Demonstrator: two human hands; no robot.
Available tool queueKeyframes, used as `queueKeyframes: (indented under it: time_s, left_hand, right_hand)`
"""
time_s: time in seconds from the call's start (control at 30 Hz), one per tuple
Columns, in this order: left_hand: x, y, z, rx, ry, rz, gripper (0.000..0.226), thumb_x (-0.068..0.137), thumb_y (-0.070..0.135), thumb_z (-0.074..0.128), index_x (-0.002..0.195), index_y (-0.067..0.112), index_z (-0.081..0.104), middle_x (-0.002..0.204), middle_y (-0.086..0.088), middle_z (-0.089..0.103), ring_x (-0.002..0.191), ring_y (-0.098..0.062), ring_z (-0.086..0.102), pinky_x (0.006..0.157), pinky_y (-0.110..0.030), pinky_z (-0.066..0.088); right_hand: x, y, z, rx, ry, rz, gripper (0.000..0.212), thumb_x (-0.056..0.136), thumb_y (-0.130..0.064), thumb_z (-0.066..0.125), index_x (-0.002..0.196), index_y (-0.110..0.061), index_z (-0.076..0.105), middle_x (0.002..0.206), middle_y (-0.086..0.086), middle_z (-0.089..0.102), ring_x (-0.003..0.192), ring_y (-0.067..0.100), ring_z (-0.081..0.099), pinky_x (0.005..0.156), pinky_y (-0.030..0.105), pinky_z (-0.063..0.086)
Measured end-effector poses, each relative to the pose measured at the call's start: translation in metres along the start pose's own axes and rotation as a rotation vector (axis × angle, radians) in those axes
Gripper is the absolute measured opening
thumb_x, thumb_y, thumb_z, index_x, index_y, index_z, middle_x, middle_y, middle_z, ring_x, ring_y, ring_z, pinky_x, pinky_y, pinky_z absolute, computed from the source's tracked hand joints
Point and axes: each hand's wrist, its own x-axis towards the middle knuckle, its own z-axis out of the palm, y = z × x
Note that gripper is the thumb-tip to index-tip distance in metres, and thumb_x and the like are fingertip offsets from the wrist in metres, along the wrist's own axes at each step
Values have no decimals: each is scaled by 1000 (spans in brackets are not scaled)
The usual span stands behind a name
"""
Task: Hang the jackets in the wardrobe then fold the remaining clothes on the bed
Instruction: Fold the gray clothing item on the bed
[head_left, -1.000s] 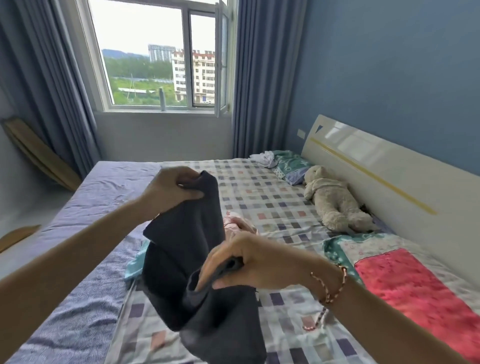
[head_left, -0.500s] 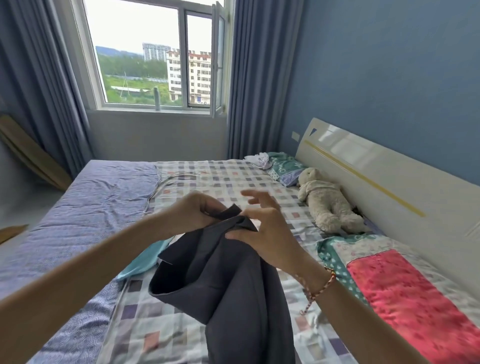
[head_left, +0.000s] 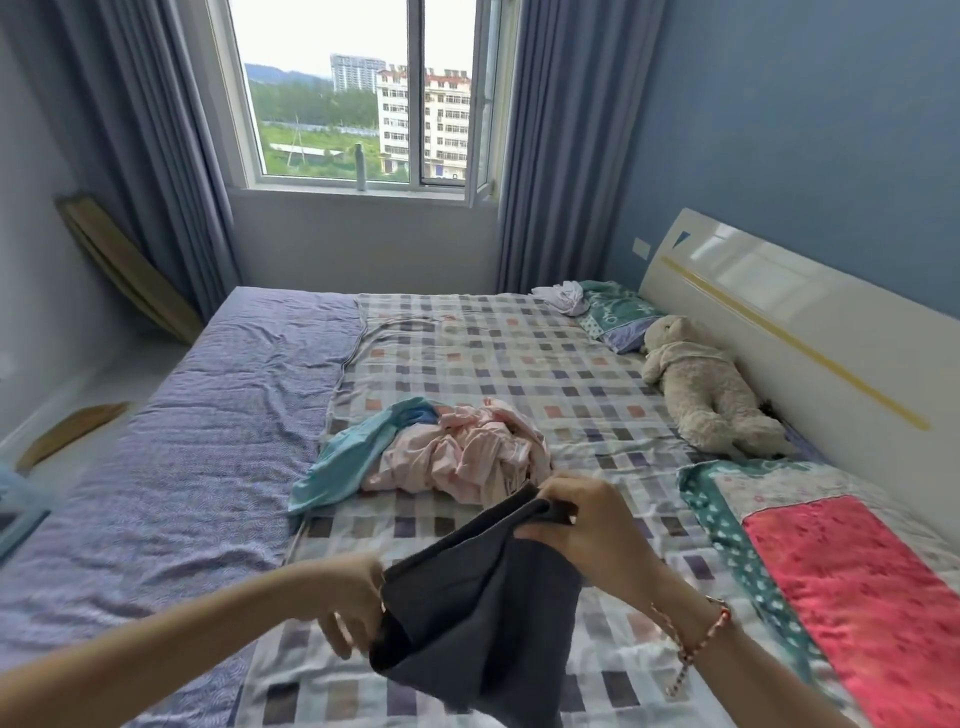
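Observation:
A dark grey garment (head_left: 483, 618) hangs between my hands just above the checked sheet (head_left: 519, 358) of the bed. My right hand (head_left: 582, 525) pinches its upper edge. My left hand (head_left: 353, 608) grips its left edge lower down, fingers curled into the cloth. Beyond them lies a crumpled pink garment (head_left: 467, 457) partly on top of a light blue one (head_left: 348, 457), in the middle of the bed.
A plush bear (head_left: 706, 389) lies along the white headboard (head_left: 810, 332). A red and teal pillow (head_left: 852, 582) sits at right, another teal pillow (head_left: 618, 317) and a white cloth (head_left: 563, 296) at the far corner. Wooden boards (head_left: 130, 270) lean on the left wall.
My hands have dropped lower and moved apart, spreading the dark garment. The left hand slid down its edge. The pink and blue clothes are now uncovered behind it.

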Motion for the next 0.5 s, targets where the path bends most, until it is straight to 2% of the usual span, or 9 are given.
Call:
queueKeyframes:
  time_s: [0.07,0.17,0.23,0.27,0.33,0.37,0.43,0.47,0.5]
  left_hand:
    - [-3,-10,-1,-164,62,128,38,69,22,66,106,16,60,102,-1,63,79,-3,64,80,-30,52]
    - [-10,-7,-5,-472,45,385,89,48,65,78,125,39,43,126,9,54,108,2,57,95,-24,45]
    - [-8,-2,2,-460,76,487,120,33,60,85,132,45,19,128,9,47,112,7,52,92,-15,44]
    - [-6,1,9,-352,131,517,125,33,53,86,134,47,11,127,12,45,113,10,48,92,-11,42]
    - [6,5,16,-112,349,559,111,47,45,82,135,50,15,128,12,49,115,2,50,99,-18,40]
    - [16,4,14,-37,461,582,87,56,39,75,130,48,30,123,9,56,111,-3,53,100,-26,42]
    - [33,0,-1,3,617,576,30,67,25,58,96,34,60,94,1,66,87,-9,57,84,-36,49]
    - [37,1,-10,5,643,562,17,69,22,54,83,22,63,79,-3,64,76,-9,54,76,-38,50]
    - [38,5,-18,23,658,564,14,71,18,53,78,14,64,72,-4,62,72,-11,53,71,-37,49]
  right_hand:
    - [1,5,-3,72,7,55,23,66,-8,82,67,-21,64,70,-4,64,69,8,58,64,15,43]
    - [12,7,1,204,-28,100,21,70,-1,78,70,-18,65,70,0,66,67,10,60,66,22,48]
    - [19,7,5,275,-40,108,22,72,1,76,71,-17,64,70,-1,65,69,11,62,68,22,50]
    - [21,7,6,299,-51,108,22,73,2,75,72,-17,64,70,-2,66,70,10,62,69,21,50]
    - [25,9,8,334,-70,109,19,74,3,74,74,-14,65,72,0,66,71,10,63,69,21,51]
    - [27,12,10,341,-71,117,17,75,3,73,76,-12,65,74,3,67,73,11,63,70,22,51]
    - [32,20,12,329,-75,144,17,74,4,74,80,-9,65,78,10,67,75,13,63,73,29,52]
    - [35,25,14,313,-84,156,21,73,4,74,84,-10,63,78,10,66,75,13,62,72,30,52]
    - [38,28,15,299,-89,169,28,72,5,75,88,-13,59,78,6,65,75,10,62,70,28,51]
